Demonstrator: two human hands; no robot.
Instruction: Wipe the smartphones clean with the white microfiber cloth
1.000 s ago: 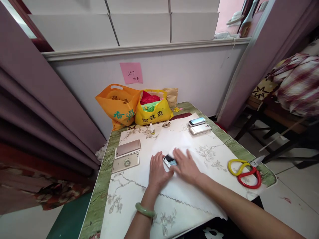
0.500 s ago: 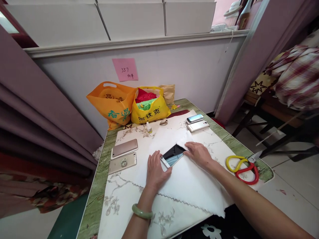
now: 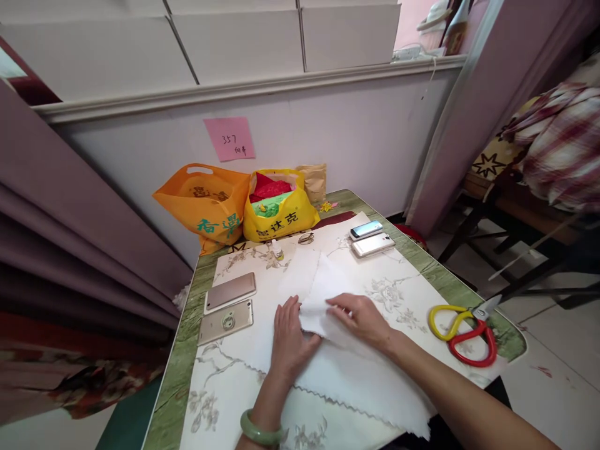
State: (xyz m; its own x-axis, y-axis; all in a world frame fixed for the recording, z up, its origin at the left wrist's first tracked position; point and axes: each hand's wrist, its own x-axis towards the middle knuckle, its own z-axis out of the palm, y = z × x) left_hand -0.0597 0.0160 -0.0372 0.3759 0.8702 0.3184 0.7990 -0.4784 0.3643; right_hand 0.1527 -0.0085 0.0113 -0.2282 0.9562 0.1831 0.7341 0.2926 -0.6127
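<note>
A white cloth (image 3: 349, 381) with a zigzag-cut edge lies across the middle of the table. One flap of it covers a smartphone (image 3: 310, 333), leaving only a thin dark edge visible. My left hand (image 3: 291, 340), a green bangle on its wrist, holds the phone's near left corner between thumb and fingers. Beside it, my right hand (image 3: 359, 317) pinches the folded flap over the phone, fingers bent. Whether the right fingertips touch the phone through the cloth is hidden.
Two phones (image 3: 225, 322) lie at left and two phones (image 3: 372, 244) at far right. Scissors (image 3: 469, 331) with yellow and red handles rest at the right edge. Behind stand an orange bag (image 3: 206, 197), a yellow bag (image 3: 281, 215), a small bottle (image 3: 278, 250) and glasses (image 3: 306, 238).
My right hand has brought the cloth's far corner over the phone, whose screen showed before, and has shifted left. The left hand stays at the phone's corner. The view has tilted slightly.
</note>
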